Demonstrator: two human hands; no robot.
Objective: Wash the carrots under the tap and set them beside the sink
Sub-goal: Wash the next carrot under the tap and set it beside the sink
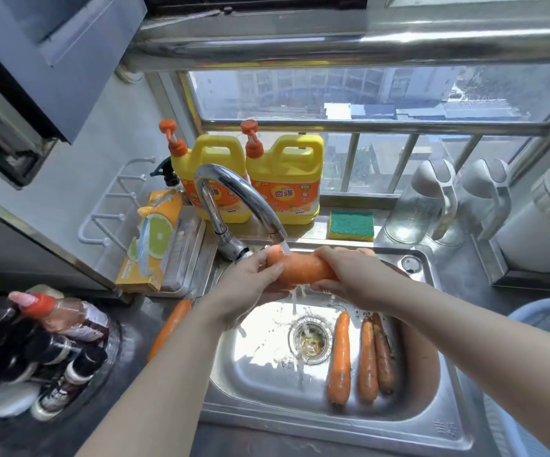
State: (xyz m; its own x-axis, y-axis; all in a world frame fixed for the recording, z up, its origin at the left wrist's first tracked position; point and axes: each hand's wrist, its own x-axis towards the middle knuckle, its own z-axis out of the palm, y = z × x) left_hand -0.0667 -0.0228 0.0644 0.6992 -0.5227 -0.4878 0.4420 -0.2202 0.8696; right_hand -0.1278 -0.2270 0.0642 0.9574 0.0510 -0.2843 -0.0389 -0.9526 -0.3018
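Both hands hold one carrot over the far part of the sink, directly under the spout of the tap. The carrot lies almost level, from left to right. Water runs from the spout onto its upper side and drips down toward the drain.

The left hand grips the left end, with the fingers curled under the carrot and the thumb lying over it. The right hand grips the right end, its fingers wrapped round the carrot.

Three more carrots lie side by side on the bottom of the sink, right of the drain, with their thin ends pointing far. The rightmost of them looks darker and dirtier. One further carrot lies on the bench just beside the left rim of the sink, partly hidden by the left forearm.

Behind the tap stand two yellow detergent bottles, and a green and yellow sponge lies to their right. Some dark bottles stand on the bench at the near left.
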